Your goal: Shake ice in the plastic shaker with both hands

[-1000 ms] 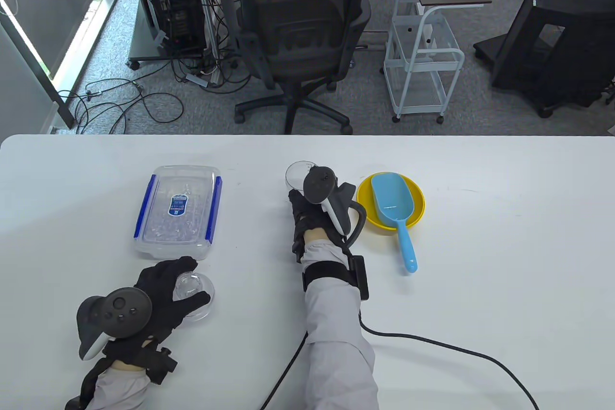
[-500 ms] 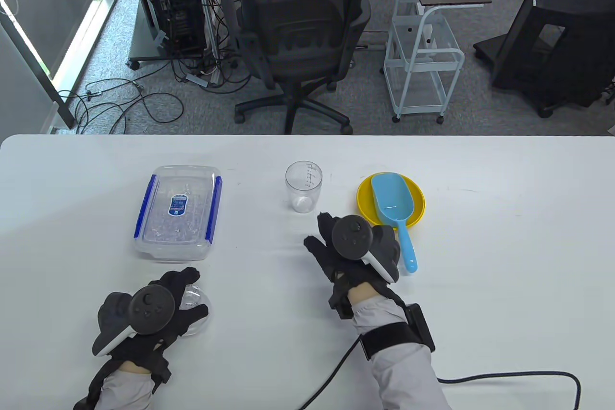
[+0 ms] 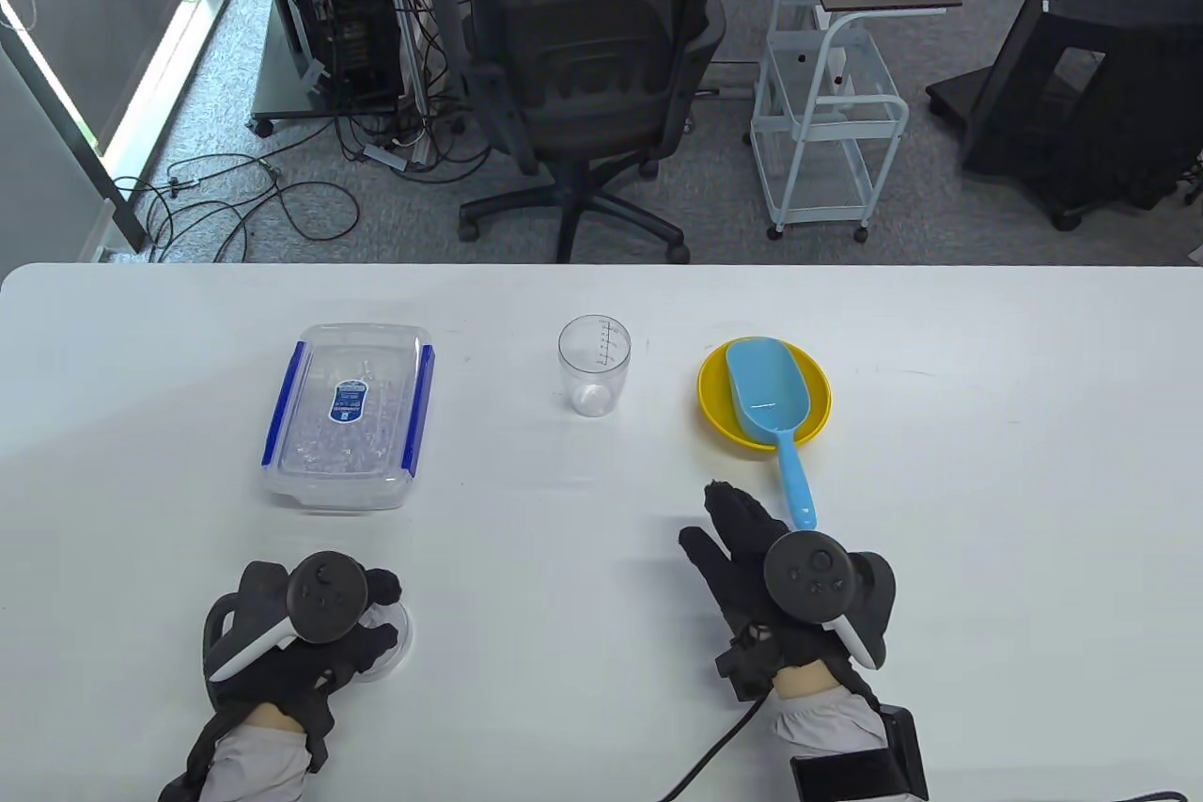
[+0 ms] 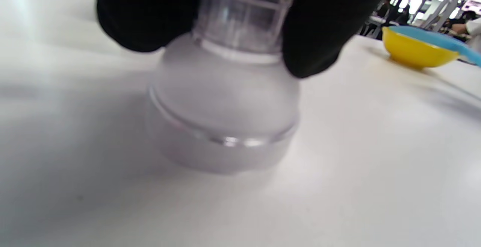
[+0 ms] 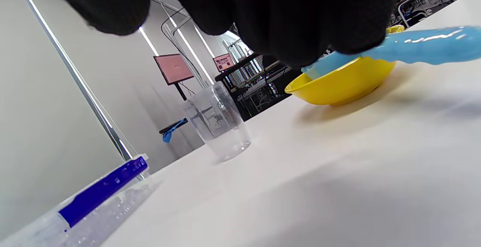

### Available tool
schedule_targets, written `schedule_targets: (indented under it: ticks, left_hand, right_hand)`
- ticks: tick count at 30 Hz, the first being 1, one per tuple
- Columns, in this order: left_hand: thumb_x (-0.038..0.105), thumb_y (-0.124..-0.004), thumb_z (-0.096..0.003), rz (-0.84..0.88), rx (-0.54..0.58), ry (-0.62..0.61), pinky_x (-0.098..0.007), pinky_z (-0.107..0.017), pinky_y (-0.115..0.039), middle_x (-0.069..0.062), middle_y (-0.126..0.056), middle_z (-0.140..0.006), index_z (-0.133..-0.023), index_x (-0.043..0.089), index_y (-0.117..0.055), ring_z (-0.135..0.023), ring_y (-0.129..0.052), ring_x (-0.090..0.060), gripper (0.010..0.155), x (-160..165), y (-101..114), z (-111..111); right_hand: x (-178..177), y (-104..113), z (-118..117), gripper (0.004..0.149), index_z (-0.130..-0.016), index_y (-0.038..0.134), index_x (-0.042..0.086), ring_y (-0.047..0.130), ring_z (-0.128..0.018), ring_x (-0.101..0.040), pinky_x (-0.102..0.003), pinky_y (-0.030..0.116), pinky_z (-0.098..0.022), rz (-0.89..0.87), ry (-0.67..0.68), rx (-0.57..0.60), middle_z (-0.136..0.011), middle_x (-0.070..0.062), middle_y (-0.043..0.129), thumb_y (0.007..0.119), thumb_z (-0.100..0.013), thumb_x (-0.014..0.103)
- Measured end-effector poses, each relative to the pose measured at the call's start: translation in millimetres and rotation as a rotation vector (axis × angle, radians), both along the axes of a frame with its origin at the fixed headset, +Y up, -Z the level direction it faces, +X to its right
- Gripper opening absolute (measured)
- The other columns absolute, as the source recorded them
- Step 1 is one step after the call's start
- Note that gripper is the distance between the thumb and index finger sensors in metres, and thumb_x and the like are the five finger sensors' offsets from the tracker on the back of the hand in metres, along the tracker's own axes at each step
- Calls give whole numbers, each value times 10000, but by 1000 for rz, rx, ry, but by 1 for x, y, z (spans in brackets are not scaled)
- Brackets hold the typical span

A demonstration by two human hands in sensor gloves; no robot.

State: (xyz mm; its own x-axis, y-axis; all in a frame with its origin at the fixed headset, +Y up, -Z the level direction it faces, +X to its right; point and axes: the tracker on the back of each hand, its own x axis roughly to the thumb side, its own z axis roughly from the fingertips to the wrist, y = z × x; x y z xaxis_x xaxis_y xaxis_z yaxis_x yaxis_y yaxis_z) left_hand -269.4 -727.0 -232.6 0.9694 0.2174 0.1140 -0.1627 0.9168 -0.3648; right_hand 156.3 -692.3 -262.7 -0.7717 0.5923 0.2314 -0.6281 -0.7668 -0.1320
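Observation:
The clear shaker cup (image 3: 594,365) stands upright and uncovered at the table's middle; it also shows in the right wrist view (image 5: 218,126). The domed clear shaker lid (image 3: 393,644) sits on the table near the front left. My left hand (image 3: 376,619) is over it, and in the left wrist view its fingers (image 4: 142,17) pinch the lid's (image 4: 225,119) top cap. My right hand (image 3: 719,525) lies open and empty at the front right, its fingertips close to the blue scoop's handle (image 3: 797,492).
A clear lidded box of ice with blue clips (image 3: 346,407) lies left of the cup. A yellow bowl (image 3: 711,407) holding the blue scoop (image 3: 766,388) stands right of the cup. An office chair and a cart stand beyond the far edge.
My right hand left the cup and drew back to the front right of the table. My left hand slid back a little and curled over the lid.

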Motion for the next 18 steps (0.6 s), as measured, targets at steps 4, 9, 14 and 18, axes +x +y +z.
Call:
schedule_targets:
  ticks: [4,9,14,18]
  left_hand:
    - [365,-891,-608,-4,-5,7,-651,-688,-721,-246,-614,-1151,-1147,187,-661,-1020,-716,-486,612,2,1,2]
    - [387,-884,-611,-16,64,32,-696,-699,-675,-256,-608,-1163,-1155,164,-649,-1038,-683,-501,634,2,11,7]
    - [401,-869,-615,5,166,34,-707,-702,-662,-250,-607,-1174,-1162,166,-637,-1050,-668,-500,639,6,25,11]
    - [428,-850,-624,56,240,37,-715,-707,-648,-251,-602,-1184,-1175,168,-621,-1059,-653,-503,651,11,43,10]
  right_hand:
    - [7,1,3,619,-979,693,31,850,-737,-518,-619,765,-511,-39,-9,13,-941,-318,752,806,-510,419]
    - [13,2,4,618,-978,695,31,851,-736,-516,-619,766,-510,-81,-28,13,-939,-316,756,807,-511,419]
    - [18,2,3,618,-978,695,30,851,-736,-516,-619,766,-510,-118,-35,7,-938,-315,757,806,-511,421]
    - [23,2,4,621,-979,694,28,850,-736,-517,-621,765,-508,-145,-42,0,-937,-319,756,806,-512,422]
